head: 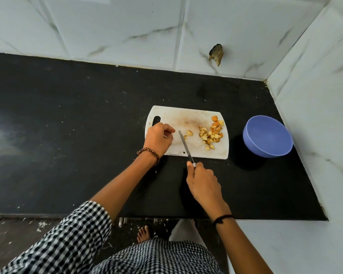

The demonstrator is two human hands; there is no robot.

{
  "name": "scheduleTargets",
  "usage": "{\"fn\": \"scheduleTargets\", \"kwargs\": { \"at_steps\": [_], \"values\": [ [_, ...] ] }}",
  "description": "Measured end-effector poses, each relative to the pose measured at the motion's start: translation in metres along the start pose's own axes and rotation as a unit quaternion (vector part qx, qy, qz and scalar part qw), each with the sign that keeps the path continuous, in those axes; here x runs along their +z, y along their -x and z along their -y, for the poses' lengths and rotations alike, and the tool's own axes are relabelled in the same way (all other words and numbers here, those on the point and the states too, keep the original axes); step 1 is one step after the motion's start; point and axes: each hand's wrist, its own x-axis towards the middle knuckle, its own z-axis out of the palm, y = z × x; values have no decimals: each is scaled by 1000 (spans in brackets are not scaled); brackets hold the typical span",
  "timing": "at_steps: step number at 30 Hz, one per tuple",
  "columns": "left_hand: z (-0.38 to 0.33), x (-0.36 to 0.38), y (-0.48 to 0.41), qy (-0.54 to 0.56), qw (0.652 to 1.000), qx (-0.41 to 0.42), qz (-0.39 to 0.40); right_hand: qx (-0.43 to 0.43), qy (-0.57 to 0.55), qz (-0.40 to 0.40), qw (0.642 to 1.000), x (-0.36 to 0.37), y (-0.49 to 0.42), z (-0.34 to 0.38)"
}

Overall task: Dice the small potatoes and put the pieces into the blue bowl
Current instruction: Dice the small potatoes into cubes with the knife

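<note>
The person wears a shirt of small black-and-white checks. Its left sleeve (71,234), at 7 o'clock, ends near the elbow. The same checked cloth (156,258) covers the body at 6 o'clock. Behind the left hand (158,140), a bracelet of round brown beads (149,153) circles the wrist. Behind the right hand (203,182), at 5 o'clock, a thin black thread (222,218) is tied around the wrist. One foot (144,233), at 6 o'clock, is bare.

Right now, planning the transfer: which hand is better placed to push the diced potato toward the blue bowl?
Right, probably: the right hand grips the knife, blade left of the potato pieces; blue bowl stands right of the cutting board, left hand farthest away.
</note>
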Motion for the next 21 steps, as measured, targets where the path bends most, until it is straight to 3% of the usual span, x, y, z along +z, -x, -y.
{"fn": "scheduleTargets", "kwargs": {
  "at_steps": [8, 16, 21],
  "values": [
    [-21, 20, -23, -35, 998, 54, 23, 61, -10, -23, 998, -4, 13, -45],
    [-43, 39, -42, -81, 991, -25, 101, 81, -61, -24, 995, -16, 2, -44],
    [-33, 23, -40, -54, 984, -26, 166, 61, -110, -26, 992, -15, -6, -34]
  ]
}}
